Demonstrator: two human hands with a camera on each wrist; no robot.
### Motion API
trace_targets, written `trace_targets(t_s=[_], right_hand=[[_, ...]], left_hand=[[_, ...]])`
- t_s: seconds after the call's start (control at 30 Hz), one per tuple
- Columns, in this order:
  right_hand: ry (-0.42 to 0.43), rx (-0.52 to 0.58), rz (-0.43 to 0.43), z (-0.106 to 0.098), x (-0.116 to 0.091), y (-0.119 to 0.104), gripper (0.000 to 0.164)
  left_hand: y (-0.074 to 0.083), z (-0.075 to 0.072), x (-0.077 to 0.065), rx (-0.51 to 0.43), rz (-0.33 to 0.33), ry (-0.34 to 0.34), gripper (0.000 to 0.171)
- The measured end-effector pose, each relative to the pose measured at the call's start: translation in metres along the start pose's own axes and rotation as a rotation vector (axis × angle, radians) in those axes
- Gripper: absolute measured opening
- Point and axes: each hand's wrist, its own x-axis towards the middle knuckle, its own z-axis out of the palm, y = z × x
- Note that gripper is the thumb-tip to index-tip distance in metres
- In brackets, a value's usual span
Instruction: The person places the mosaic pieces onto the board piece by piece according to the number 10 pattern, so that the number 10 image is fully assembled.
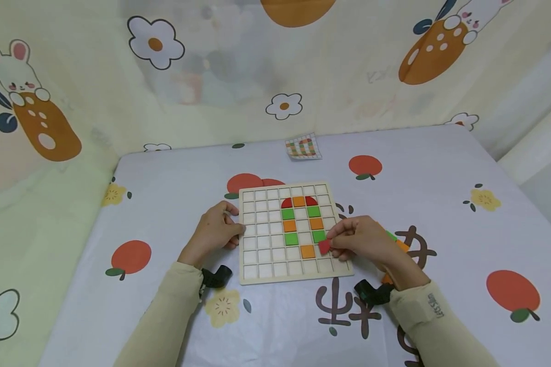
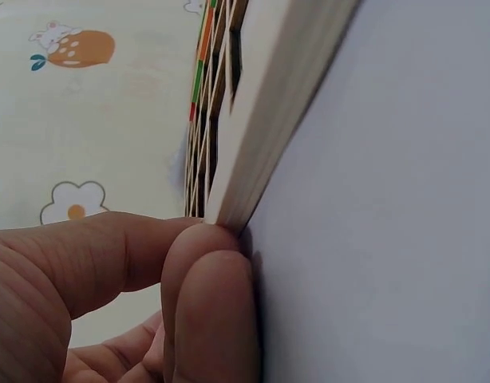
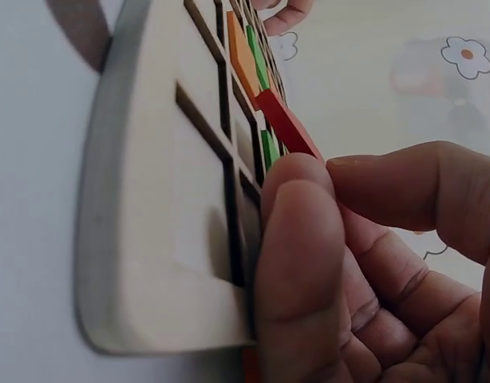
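Note:
A pale wooden grid board (image 1: 252,257) lies on the table, with orange, green and red tiles set in some of its squares. My left hand (image 1: 216,227) holds the board's left edge, thumb and fingertips at the rim in the left wrist view. Between thumb and fingertips, my right hand (image 1: 362,239) pinches a small red tile (image 1: 324,247) over the lower right of the pattern. In the right wrist view the red tile (image 3: 289,124) is tilted close over the grid, beside an orange tile (image 3: 241,60). The fingers hide part of it.
Loose tiles, among them an orange tile (image 1: 402,246), lie partly hidden under my right wrist. A small printed card (image 1: 303,147) with a coloured grid pattern lies at the table's back edge. The tablecloth (image 1: 165,204) has fruit and flower prints; a patterned curtain (image 1: 239,61) hangs behind.

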Motion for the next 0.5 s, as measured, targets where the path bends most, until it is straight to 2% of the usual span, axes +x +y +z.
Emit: trace_targets(t_s=[0.5], right_hand=[[0.054,-0.068,0.012,0.0088,0.0021,0.0004,0.013]], left_hand=[[-0.0014,0.0004,0.0021,-0.01,-0.007,0.004,0.036]])
